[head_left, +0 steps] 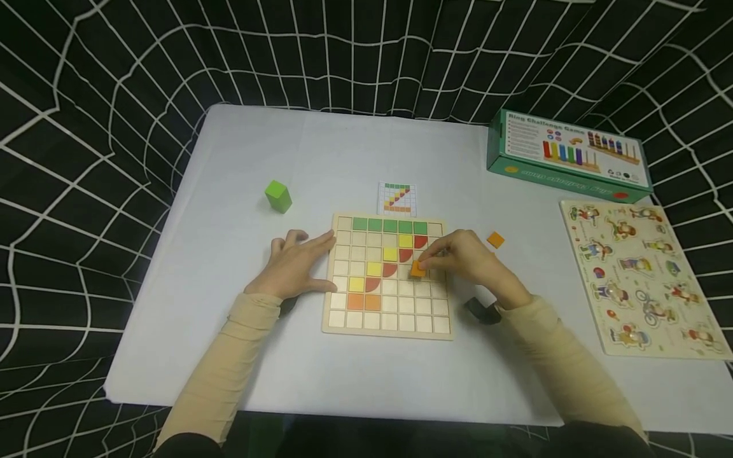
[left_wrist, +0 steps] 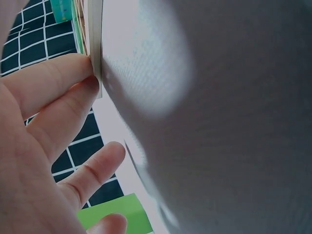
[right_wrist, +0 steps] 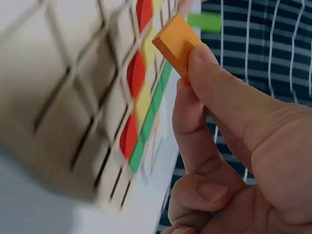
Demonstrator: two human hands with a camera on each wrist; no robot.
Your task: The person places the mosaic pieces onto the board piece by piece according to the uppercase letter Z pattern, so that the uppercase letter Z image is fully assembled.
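A wooden grid board (head_left: pixel 389 324) lies on the table, holding green and yellow squares, red quarter-round tiles and two orange tiles (head_left: pixel 363 302) near its lower left. My right hand (head_left: pixel 466 254) is over the board's right part and pinches an orange square tile (right_wrist: pixel 176 43) between thumb and index finger. With spread fingers, my left hand (head_left: pixel 294 264) touches the board's left edge; in the left wrist view two fingertips rest on that edge. A printed pattern card (head_left: pixel 397 198) lies just behind the board.
A green block (head_left: pixel 278 196) stands left of the board. Another orange tile (head_left: pixel 495 239) lies to the right, and a dark curved object (head_left: pixel 482 311) sits by the right wrist. Farther right are a green game box (head_left: pixel 572 156) and a picture puzzle board (head_left: pixel 647 280).
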